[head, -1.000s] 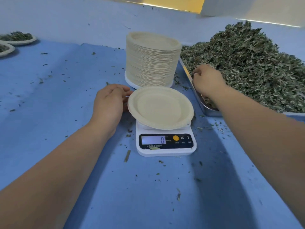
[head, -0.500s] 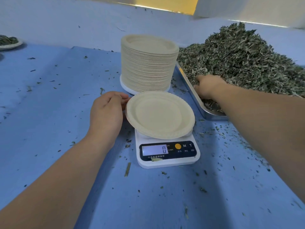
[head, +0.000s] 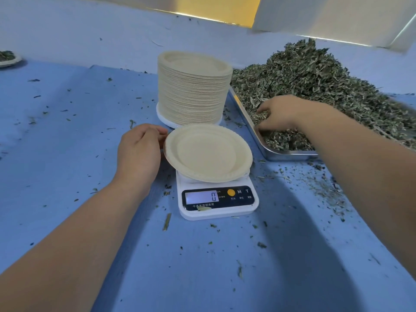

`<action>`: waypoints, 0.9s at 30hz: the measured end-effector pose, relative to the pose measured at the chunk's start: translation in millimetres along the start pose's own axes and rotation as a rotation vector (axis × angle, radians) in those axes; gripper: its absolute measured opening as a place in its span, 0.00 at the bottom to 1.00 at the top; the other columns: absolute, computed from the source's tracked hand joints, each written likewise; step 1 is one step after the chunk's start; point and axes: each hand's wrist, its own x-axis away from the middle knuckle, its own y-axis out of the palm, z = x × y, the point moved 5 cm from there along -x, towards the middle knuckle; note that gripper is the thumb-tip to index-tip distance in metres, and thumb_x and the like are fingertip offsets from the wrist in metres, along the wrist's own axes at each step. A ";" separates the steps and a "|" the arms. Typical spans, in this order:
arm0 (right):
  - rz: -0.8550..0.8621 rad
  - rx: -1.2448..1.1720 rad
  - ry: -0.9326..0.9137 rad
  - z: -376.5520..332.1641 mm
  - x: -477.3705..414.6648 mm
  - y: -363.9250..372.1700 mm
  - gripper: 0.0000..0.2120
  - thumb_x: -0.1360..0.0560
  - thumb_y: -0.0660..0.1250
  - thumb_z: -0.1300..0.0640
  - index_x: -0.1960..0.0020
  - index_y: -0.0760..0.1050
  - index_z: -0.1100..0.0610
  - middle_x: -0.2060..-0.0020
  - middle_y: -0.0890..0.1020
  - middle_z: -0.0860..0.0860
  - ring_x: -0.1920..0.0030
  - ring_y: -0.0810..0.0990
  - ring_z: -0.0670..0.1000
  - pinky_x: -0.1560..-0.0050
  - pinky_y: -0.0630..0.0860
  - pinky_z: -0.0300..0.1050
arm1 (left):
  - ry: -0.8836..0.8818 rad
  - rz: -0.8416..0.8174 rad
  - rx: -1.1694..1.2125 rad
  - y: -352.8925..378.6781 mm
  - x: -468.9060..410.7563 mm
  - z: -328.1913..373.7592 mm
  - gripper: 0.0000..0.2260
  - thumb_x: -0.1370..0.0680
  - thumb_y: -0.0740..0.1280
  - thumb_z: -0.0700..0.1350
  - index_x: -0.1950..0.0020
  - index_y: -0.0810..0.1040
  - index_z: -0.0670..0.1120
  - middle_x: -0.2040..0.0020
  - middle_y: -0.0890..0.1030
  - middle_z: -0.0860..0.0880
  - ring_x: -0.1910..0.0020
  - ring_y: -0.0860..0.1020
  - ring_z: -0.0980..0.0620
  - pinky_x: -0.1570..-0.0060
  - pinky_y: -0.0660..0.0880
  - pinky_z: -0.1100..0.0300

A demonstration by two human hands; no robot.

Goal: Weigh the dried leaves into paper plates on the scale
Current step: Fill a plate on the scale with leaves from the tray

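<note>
Since the earlier frame the right hand (head: 279,113) has loosened from a fist: its fingers now spread and bend, tips sunk in the dried leaves (head: 315,86) at centre right, so whether it has gathered any cannot be told. Left hand (head: 139,152) stays at the left rim of the paper plate (head: 207,152), curled fingers holding it. One plate sits on one scale (head: 218,199), which reads 0, at frame centre. One tall plate stack (head: 193,91) stands just behind. One metal tray (head: 288,154) carries the heap, its right end cut off. One leaf-filled plate (head: 9,59) at upper left is also cropped.
</note>
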 end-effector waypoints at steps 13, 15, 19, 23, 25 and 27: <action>0.220 -0.238 0.093 7.2 17.5 32.6 0.16 0.18 0.62 0.44 0.39 0.73 0.55 0.49 0.81 0.58 0.56 0.75 0.57 0.58 0.70 0.47 | -0.005 0.019 0.078 -0.8 -0.6 0.1 0.14 0.21 0.57 0.38 0.53 0.82 0.46 0.61 0.87 0.53 0.64 0.83 0.60 0.69 0.76 0.68; 0.326 -0.323 0.112 10.3 23.2 25.0 0.17 0.18 0.61 0.42 0.40 0.73 0.55 0.57 0.79 0.54 0.62 0.75 0.54 0.62 0.69 0.46 | -0.007 0.026 0.076 -1.2 -0.7 0.1 0.14 0.21 0.57 0.38 0.53 0.82 0.46 0.61 0.87 0.53 0.64 0.83 0.60 0.69 0.76 0.69; 0.315 -0.335 0.101 11.5 27.5 28.0 0.17 0.18 0.61 0.43 0.38 0.73 0.56 0.57 0.80 0.53 0.63 0.76 0.53 0.65 0.70 0.45 | -0.010 0.029 0.084 -1.5 0.0 0.3 0.14 0.21 0.57 0.38 0.53 0.82 0.46 0.61 0.86 0.52 0.65 0.83 0.60 0.70 0.76 0.68; 0.421 -0.468 0.138 23.0 32.7 26.7 0.19 0.18 0.60 0.42 0.37 0.73 0.56 0.65 0.76 0.50 0.65 0.78 0.54 0.68 0.68 0.43 | -0.008 0.036 0.084 -1.5 -0.5 -1.4 0.14 0.21 0.57 0.38 0.54 0.82 0.47 0.59 0.86 0.51 0.64 0.83 0.60 0.70 0.76 0.68; 0.418 -0.508 0.140 26.7 31.9 28.2 0.22 0.18 0.60 0.40 0.34 0.73 0.56 0.65 0.77 0.50 0.64 0.79 0.54 0.67 0.69 0.43 | 0.001 0.032 0.072 -1.1 -0.5 -1.6 0.14 0.21 0.57 0.38 0.54 0.83 0.47 0.58 0.86 0.50 0.64 0.83 0.60 0.69 0.76 0.68; 0.424 -0.545 0.157 30.0 31.9 26.9 0.27 0.18 0.60 0.40 0.26 0.69 0.56 0.61 0.79 0.49 0.64 0.79 0.52 0.66 0.71 0.42 | 0.008 0.029 0.061 -0.9 -0.7 -1.7 0.14 0.21 0.57 0.38 0.54 0.83 0.47 0.56 0.86 0.49 0.64 0.83 0.61 0.69 0.76 0.68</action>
